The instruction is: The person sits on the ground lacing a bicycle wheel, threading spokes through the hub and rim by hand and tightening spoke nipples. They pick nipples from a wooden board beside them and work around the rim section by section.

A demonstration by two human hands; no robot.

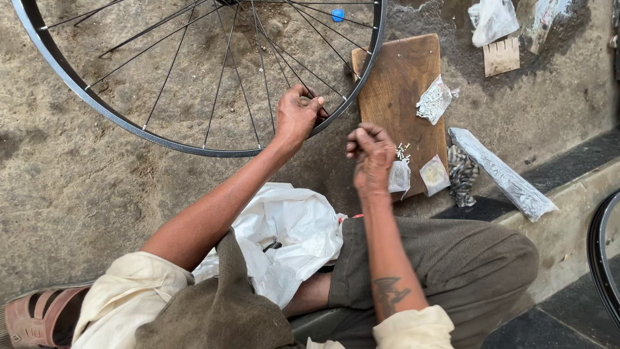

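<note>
The person is sitting low on the ground, and the left hand is closing its fingers around a spoke where it is meeting the rim of the bicycle wheel. The wheel is lying flat on the dirt, stretching up and left from the hand, with the gripped spoke running up and away toward the hub. The right hand is hanging just beside it, curled into a loose fist; what it is pinching I cannot tell. Small packets of spoke nipples are lying on the wooden board beyond, and a white plastic bag is resting on the lap
</note>
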